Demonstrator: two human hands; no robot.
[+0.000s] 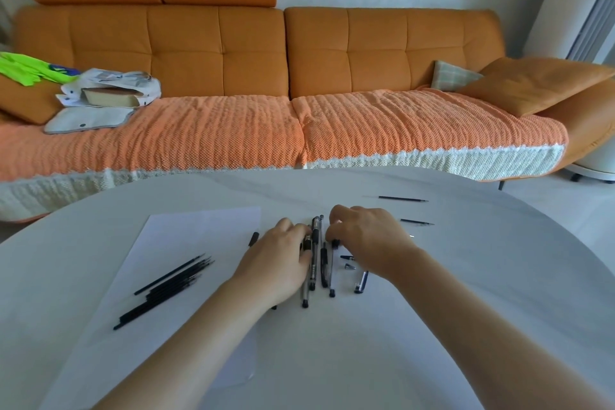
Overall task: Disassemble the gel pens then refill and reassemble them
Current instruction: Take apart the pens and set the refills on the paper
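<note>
Several gel pens point(314, 256) lie side by side on the white table point(466, 276), pointing away from me. My left hand point(278, 263) rests palm down on the left of the cluster, fingertips curled onto one pen's dark grip. My right hand point(366, 240) comes in from the right, its thumb and fingers pinching the top of another pen point(332, 276). A bundle of dark refills point(166, 289) lies on a white paper sheet point(186, 236) at the left. Small pen tips point(348, 266) and a blue cap point(361, 283) lie under my right wrist.
Two single refills point(403, 199) point(416, 222) lie on the table at the right, beyond my right hand. A black cap point(254, 238) sits at the paper's right edge. An orange sofa point(299, 53) with a bag and cushions stands behind the table.
</note>
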